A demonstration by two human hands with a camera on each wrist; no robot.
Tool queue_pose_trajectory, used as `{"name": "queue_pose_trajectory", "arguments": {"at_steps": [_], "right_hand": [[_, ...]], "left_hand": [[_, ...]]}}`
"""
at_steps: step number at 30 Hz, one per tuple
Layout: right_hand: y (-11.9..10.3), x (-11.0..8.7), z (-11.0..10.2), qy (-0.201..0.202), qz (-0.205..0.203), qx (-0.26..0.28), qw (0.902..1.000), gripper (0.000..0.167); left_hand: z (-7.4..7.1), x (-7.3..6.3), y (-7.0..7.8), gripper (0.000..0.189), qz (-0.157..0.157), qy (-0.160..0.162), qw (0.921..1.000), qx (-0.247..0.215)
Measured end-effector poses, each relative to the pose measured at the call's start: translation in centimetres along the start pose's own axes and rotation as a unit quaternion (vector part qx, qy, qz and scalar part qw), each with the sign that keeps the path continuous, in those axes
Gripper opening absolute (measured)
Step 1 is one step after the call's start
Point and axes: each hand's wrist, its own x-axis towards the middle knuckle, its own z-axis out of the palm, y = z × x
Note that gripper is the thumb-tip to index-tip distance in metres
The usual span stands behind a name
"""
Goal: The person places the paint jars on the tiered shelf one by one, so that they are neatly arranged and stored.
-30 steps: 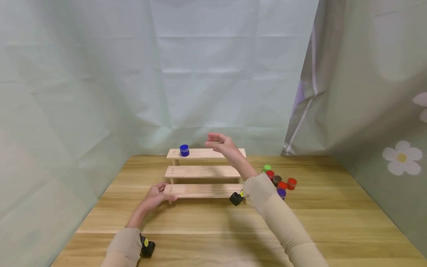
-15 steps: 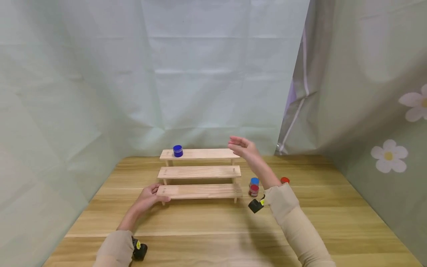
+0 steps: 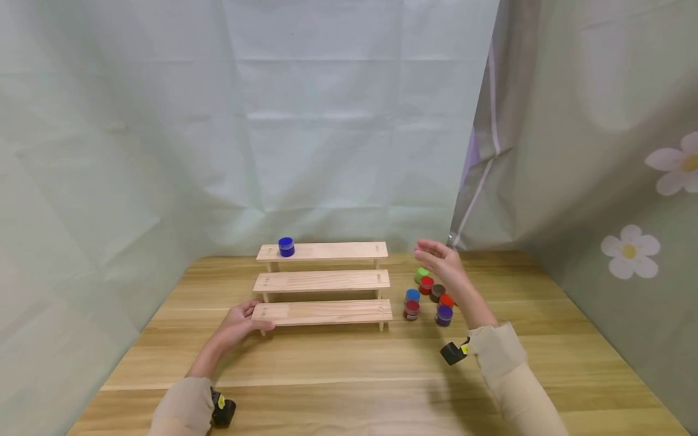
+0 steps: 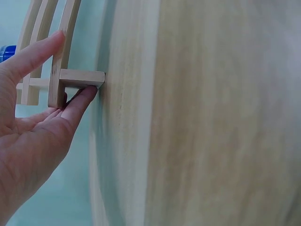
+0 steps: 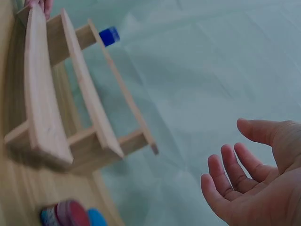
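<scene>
A three-tier wooden stand [image 3: 322,312] rises in steps at the middle of the table. My left hand [image 3: 238,324] grips the left end of its lowest step, thumb on top and fingers underneath, as the left wrist view shows. A small blue paint jar [image 3: 286,247] sits on the top step near its left end. My right hand [image 3: 444,266] is in the air right of the stand, fingers loosely bent and nothing in them. Several jars stand on the table near it, among them a green-lidded jar [image 3: 422,275], a purple jar [image 3: 444,315] and a dark red jar [image 3: 411,310].
A blue-lidded jar [image 3: 412,296] stands right behind the dark red one. My right forearm partly hides the jars on the right. Pale cloth [image 3: 349,151] hangs behind the wooden table [image 3: 327,375], and a flowered curtain [image 3: 578,181] closes the right side.
My right hand has moved right, away from above the top step to beside the jars. My left hand keeps its grip on the stand. The head view has shifted slightly.
</scene>
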Motion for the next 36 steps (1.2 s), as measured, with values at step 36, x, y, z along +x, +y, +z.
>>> {"name": "queue_pose_trajectory", "arguments": {"at_steps": [36], "right_hand": [[8.5,-0.7,-9.1,0.071,0.066,0.125,0.9874,0.063]], "left_hand": [[-0.3,0.1,-0.3,0.089,-0.005,-0.004,0.9999,0.016]]}}
